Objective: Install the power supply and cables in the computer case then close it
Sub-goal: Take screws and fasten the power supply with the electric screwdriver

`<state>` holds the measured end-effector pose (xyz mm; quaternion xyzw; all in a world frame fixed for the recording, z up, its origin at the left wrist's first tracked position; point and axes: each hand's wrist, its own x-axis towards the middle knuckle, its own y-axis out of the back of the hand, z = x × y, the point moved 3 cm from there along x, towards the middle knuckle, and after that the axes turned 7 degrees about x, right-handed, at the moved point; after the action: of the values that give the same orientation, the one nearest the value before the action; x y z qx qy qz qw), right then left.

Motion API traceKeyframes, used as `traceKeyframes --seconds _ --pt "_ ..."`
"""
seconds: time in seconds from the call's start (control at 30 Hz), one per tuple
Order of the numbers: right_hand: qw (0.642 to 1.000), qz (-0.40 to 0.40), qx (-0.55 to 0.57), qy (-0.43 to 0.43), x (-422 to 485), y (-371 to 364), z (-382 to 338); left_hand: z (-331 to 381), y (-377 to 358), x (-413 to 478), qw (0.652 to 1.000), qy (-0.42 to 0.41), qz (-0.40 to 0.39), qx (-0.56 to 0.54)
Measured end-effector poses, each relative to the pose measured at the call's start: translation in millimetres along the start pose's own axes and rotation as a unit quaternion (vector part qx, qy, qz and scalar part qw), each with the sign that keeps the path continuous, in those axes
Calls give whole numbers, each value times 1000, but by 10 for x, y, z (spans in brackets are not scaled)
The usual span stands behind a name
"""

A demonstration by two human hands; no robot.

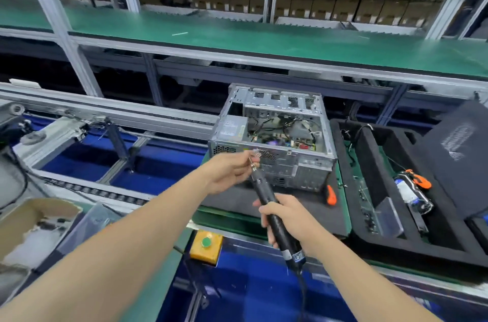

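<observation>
Computer case (272, 136): bare metal, open side facing up, lying on a black mat (303, 208) at mid-bench. Board and loose cables (277, 123) visible inside.
Power supply (232, 127): already seated at the left end of the case, label up.
Right hand (286, 218): wrapped round the barrel of a corded electric screwdriver (264, 197), tip angled toward the case's near wall.
Left hand (227, 171): thumb and fingertips pinched on the screwdriver bit (254, 164), just short of the case. Possibly a screw there, too small and blurred to confirm.
Orange-handled tool (331, 195): lying on the mat beside the case.
Dark side panel (456, 142): apparently the cover, propped over a black foam tray (369, 176) to the right, well apart from the case.
Step in hand, by judgement: loading or steadying the bit ahead of fastening the power supply.
Next move: bit lined up square with a mounting hole, left fingers clear before the trigger. Cover not yet on.
</observation>
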<state>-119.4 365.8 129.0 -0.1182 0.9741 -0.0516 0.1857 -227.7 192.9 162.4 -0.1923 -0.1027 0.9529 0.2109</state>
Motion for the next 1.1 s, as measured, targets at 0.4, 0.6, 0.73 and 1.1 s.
traceKeyframes --seconds 0.4,0.6,0.73,1.1 --pt "979 114 117 -125 503 -878 798 -897 595 96 974 158 162 -22" --pt "964 170 155 -133 796 -795 762 -160 715 149 851 -86 309 416" --pt "960 176 160 -147 870 -758 833 527 618 355 741 -306 316 507" --pt "958 198 144 -152 942 -743 974 776 502 1552 573 -111 119 804"
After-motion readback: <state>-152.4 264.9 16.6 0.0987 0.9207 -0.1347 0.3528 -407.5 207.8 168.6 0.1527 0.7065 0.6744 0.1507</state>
